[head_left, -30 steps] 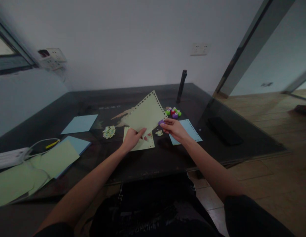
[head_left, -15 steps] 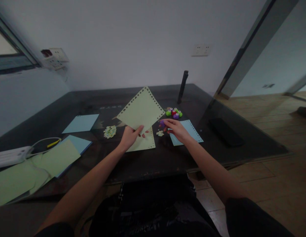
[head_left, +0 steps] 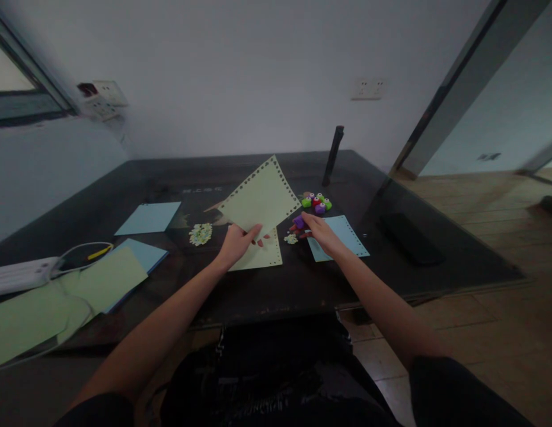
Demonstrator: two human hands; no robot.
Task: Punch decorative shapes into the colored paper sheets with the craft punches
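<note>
Paper (head_left: 262,198) is pinched at 6 o'clock by L hand (head_left: 239,242), prob. so holey edge (head_left: 286,182) isn't covered; purple punch (head_left: 299,222) is held by R hand (head_left: 321,232)

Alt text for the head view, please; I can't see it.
A person's bare left grip holds up a pale green sheet hole-punched along two edges; the right grip holds a small purple punch beside it. On the dark tabletop are a pile of paper bits, a light blue sheet and a cluster of colourful punches.
</note>
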